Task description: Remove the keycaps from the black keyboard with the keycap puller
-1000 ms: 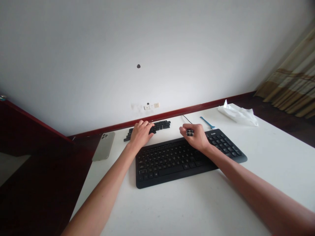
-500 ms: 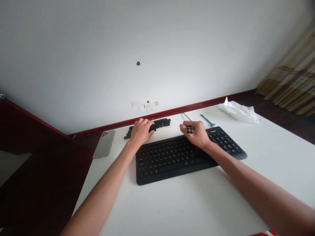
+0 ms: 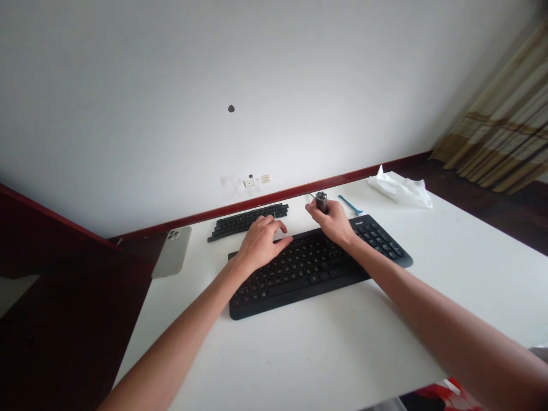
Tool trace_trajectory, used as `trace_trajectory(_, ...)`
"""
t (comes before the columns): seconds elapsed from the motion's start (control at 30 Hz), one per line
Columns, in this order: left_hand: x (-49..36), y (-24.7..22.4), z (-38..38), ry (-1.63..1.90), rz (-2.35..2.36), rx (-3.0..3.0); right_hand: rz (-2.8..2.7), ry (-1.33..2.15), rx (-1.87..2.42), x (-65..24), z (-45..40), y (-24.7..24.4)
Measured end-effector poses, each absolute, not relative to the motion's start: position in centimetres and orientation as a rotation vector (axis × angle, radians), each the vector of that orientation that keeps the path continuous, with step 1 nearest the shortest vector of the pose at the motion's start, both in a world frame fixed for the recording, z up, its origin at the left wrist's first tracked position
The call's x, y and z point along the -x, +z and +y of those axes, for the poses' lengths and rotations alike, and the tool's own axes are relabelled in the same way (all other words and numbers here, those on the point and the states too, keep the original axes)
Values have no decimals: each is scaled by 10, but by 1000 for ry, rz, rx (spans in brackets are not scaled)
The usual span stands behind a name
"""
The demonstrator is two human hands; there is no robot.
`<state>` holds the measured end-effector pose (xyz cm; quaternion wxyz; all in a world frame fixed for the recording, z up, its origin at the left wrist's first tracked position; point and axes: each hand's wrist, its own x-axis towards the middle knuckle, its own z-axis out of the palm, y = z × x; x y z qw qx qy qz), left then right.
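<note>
My left hand (image 3: pixel 261 245) rests on the upper left of a black wireless keyboard (image 3: pixel 299 271), holding nothing and just below a neat strip of loose black keycaps (image 3: pixel 248 221). My right hand (image 3: pixel 329 221) is raised over the keyboard's top edge. Its fingertips pinch a small dark grey block (image 3: pixel 321 201), perhaps a key switch or puller; too small to tell. A blue plastic tool (image 3: pixel 350 203) lies just beyond that hand on the white desk (image 3: pixel 325 342).
A smartphone (image 3: pixel 172 251) with a pale back lies at the desk's left edge. Crumpled white tissue (image 3: pixel 400 190) lies at the back right. A thin black cable (image 3: pixel 312 196) runs near the back edge. Wall sockets (image 3: pixel 257 180) sit above a dark red skirting.
My left hand has slid back from the loose keycaps onto the keyboard. My right hand has lifted the small block higher and turned it upright, toward the desk's back.
</note>
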<state>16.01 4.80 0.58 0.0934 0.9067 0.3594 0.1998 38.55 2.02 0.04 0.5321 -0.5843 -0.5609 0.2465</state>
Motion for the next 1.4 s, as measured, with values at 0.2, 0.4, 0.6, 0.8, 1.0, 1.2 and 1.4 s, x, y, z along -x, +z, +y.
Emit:
trace_trajectory(0.2, -189, 6, -14, 530, 854, -2533, -1005, 917, 1039, -386, 26, 3)
trace_trajectory(0.4, -203, -6, -41, 482, 903, -2634, -695, 1187, 875, -389, 27, 9)
trace_trajectory(0.6, -205, -21, -44, 529, 901, -2749, -615, 1206, 828, -396, 19, 32)
trace_trajectory(0.8, -204, -20, -47, 525, 890, -2747, -620, 1035, 879, -396, -5, 55)
trace_trajectory(1.0, -208, -20, -51, 547, 941, -2708, -539, 1002, 945, -374, -35, 23)
trace_trajectory(1.2, -210, -23, -53, 597, 988, -2673, -568, 1089, 906, -361, -42, 1)
trace_trajectory(1.4, -210, -14, -57, 550, 963, -2822, -532, 1201, 932, -354, -42, 1)
